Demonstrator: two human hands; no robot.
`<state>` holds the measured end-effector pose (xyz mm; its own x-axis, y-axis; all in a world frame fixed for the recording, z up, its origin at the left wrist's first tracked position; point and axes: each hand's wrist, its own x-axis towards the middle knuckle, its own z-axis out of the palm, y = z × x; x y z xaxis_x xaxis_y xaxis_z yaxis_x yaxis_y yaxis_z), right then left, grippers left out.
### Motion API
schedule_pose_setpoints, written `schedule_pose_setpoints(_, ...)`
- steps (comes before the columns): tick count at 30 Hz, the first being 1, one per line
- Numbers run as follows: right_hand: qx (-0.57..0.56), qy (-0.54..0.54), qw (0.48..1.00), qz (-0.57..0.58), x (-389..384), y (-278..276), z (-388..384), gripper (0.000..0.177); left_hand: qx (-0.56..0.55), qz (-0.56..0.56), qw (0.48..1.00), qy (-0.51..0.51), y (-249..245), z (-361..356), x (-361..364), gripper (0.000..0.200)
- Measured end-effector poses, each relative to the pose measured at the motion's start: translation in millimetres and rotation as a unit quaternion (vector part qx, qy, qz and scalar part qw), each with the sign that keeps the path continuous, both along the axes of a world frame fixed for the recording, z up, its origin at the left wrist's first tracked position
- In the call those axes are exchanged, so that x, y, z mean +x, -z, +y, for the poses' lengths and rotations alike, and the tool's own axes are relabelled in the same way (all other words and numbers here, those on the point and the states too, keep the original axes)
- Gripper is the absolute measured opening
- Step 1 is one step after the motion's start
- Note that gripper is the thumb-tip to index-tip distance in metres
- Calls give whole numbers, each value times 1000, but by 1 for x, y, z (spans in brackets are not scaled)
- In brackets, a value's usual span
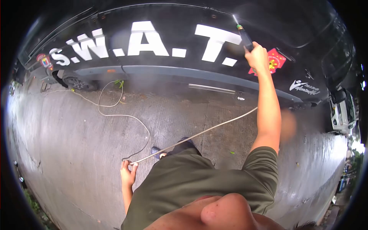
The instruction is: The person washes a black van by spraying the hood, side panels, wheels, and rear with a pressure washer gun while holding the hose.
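My right hand (257,57) is raised at the upper right, its fingers wrapped round a black spray gun (245,37). White spray leaves the gun's green-ringed tip toward the side of a black vehicle (184,34), which bears large white letters. Low on the left, my left hand (128,171) holds a pale hose (191,137) between thumb and fingers. From there the hose stretches up to the right and passes behind my right forearm. Its other part loops over the wet ground to the left.
Wet concrete ground (76,142) lies between me and the vehicle. A wheel (79,82) and green leaves (119,83) are at the upper left. A white vehicle (342,111) stands at the far right. My shoes (156,151) are below the hose.
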<state>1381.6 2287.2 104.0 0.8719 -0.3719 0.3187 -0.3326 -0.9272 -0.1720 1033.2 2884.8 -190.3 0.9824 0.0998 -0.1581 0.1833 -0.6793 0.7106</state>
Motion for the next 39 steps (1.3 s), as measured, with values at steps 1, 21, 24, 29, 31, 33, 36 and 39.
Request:
schedule_pose_setpoints(1, 0, 5, 1000, 2, -3, -2, 15, 28, 9, -3, 1000, 1, -2, 12, 5, 42)
schedule_pose_setpoints(21, 72, -251, 965, -14, 174, 22, 375, 30, 181, -119, 940, -262, -19, 195, 65, 49)
schedule_pose_setpoints(24, 100, -280, 955, 2, 199, 31, 437, 29, 224, -140, 914, -309, -21, 227, 64, 49)
schedule_pose_setpoints(29, 113, -275, 954, 29, 233, 56, 500, 29, 256, -130, 892, -349, -16, 282, 54, 49)
schedule_pose_setpoints(31, 117, -254, 960, 21, 244, 63, 513, 29, 257, -139, 887, -358, -6, 309, 53, 49)
schedule_pose_setpoints(33, 127, -224, 966, 14, 245, 73, 522, 29, 250, -117, 902, -333, 3, 340, 53, 49)
schedule_pose_setpoints(36, 140, -181, 973, 2, 240, 76, 541, 29, 233, -107, 921, -295, 3, 387, 66, 50)
schedule_pose_setpoints(39, 134, -163, 977, 11, 231, 75, 569, 29, 227, -102, 932, -262, -4, 435, 78, 50)
